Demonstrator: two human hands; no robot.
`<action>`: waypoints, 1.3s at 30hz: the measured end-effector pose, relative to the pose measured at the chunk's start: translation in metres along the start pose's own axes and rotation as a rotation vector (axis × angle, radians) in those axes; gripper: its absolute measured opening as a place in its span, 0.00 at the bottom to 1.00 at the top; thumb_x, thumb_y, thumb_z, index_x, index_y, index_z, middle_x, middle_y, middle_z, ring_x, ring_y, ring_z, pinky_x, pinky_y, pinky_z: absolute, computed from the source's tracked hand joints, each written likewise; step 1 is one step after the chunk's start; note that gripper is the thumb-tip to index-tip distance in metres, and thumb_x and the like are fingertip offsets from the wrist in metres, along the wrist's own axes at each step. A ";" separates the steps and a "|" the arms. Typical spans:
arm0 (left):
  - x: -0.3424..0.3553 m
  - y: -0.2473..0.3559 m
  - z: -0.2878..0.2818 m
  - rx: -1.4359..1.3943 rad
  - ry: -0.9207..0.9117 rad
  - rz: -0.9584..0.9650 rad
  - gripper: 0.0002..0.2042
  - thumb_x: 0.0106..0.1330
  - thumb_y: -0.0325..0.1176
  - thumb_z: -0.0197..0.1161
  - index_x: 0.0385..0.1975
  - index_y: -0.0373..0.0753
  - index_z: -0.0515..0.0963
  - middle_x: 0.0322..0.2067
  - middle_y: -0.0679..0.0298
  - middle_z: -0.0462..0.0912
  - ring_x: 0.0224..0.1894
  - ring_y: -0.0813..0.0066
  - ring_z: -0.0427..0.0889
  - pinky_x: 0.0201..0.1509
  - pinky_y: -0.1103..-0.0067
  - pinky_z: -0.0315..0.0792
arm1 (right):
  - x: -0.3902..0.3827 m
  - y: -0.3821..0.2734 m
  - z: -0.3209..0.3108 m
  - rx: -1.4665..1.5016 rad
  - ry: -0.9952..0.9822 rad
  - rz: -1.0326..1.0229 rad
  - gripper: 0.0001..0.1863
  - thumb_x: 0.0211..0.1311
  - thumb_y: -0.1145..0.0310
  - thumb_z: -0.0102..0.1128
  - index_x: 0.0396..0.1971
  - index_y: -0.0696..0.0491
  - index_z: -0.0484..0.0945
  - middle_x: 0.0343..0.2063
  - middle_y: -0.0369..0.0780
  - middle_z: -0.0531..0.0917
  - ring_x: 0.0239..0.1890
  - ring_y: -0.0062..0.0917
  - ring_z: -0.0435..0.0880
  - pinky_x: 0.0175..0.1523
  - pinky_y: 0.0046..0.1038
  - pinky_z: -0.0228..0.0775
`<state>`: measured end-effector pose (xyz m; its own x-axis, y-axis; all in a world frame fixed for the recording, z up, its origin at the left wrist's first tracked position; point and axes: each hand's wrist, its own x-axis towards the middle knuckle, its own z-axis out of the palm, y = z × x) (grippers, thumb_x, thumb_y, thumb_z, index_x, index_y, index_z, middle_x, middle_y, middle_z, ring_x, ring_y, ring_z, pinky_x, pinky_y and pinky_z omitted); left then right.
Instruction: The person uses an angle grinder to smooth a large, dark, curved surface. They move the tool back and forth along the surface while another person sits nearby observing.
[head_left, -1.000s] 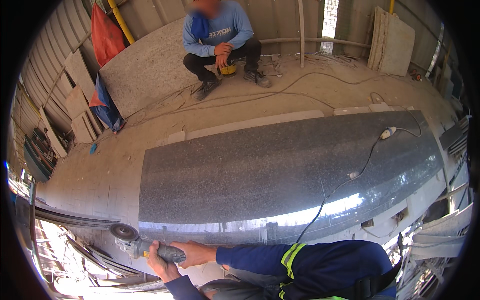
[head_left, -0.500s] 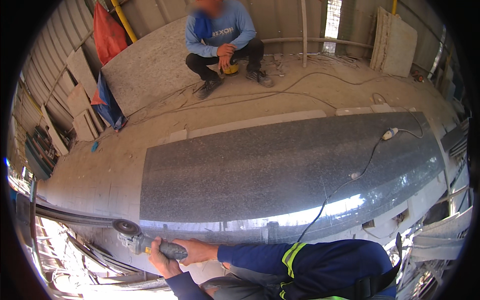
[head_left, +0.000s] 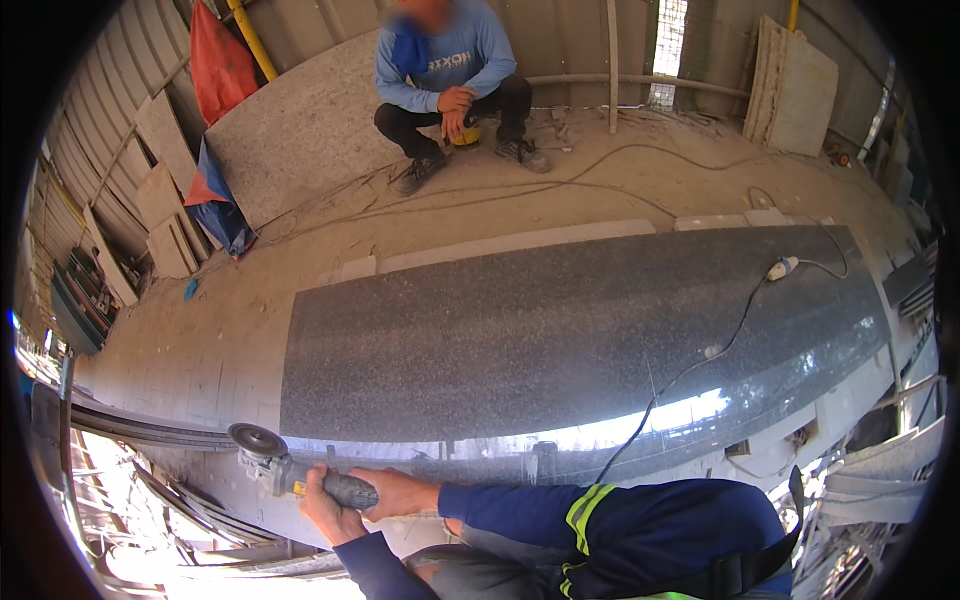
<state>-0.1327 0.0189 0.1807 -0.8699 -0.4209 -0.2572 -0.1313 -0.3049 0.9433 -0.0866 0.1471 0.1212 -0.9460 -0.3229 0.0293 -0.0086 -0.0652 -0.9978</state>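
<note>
My left hand [head_left: 325, 508] grips an angle grinder [head_left: 272, 472] near its middle, and my right hand [head_left: 398, 492] is closed round the rear of its grey body. The grinder's dark round disc [head_left: 256, 438] faces up, beside the lower left end of a polished, speckled dark stone slab [head_left: 540, 340]. A black cable [head_left: 740, 325] with a white connector [head_left: 781, 268] runs across the slab and disappears behind my sleeve.
Across the slab, a co-worker in a blue shirt [head_left: 450, 65] squats on something yellow, hands together. Stone sheets [head_left: 785, 85], a red tarp [head_left: 218, 70] and a blue-red tarp [head_left: 218, 210] are along the walls. Cords [head_left: 620, 188] lie on the dusty floor. Metal lengths [head_left: 150, 432] lie at lower left.
The grinder has moved slightly up and to the right with both my hands still on it. The scene has shifted slightly in view; the co-worker keeps the same squat.
</note>
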 end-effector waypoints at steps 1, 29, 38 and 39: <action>0.002 -0.001 0.000 0.003 -0.003 0.005 0.09 0.57 0.26 0.72 0.33 0.27 0.82 0.30 0.58 0.83 0.31 0.69 0.83 0.39 0.72 0.78 | -0.002 -0.002 -0.001 0.001 0.002 0.005 0.47 0.48 0.61 0.79 0.72 0.52 0.69 0.55 0.53 0.87 0.57 0.45 0.87 0.61 0.40 0.78; -0.009 -0.005 0.024 0.095 -0.020 0.096 0.12 0.56 0.18 0.70 0.39 0.30 0.77 0.32 0.62 0.80 0.30 0.71 0.80 0.36 0.72 0.77 | -0.018 -0.007 0.002 -0.061 0.162 0.105 0.44 0.50 0.58 0.74 0.70 0.53 0.71 0.50 0.58 0.87 0.54 0.52 0.88 0.59 0.44 0.78; -0.005 -0.006 0.018 0.107 -0.025 0.108 0.13 0.55 0.18 0.69 0.40 0.30 0.77 0.33 0.62 0.79 0.30 0.71 0.79 0.36 0.72 0.76 | -0.014 0.000 0.006 -0.076 0.163 0.080 0.40 0.48 0.63 0.73 0.65 0.54 0.73 0.49 0.56 0.88 0.53 0.51 0.88 0.58 0.43 0.78; -0.005 -0.005 0.016 0.117 -0.025 0.106 0.13 0.55 0.18 0.69 0.40 0.30 0.77 0.33 0.62 0.79 0.30 0.71 0.79 0.35 0.72 0.76 | -0.014 0.001 0.007 -0.078 0.155 0.068 0.39 0.50 0.61 0.73 0.65 0.55 0.72 0.49 0.57 0.88 0.53 0.52 0.88 0.58 0.43 0.78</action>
<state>-0.1357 0.0363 0.1802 -0.8930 -0.4240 -0.1511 -0.0912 -0.1581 0.9832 -0.0713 0.1446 0.1206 -0.9839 -0.1740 -0.0417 0.0376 0.0269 -0.9989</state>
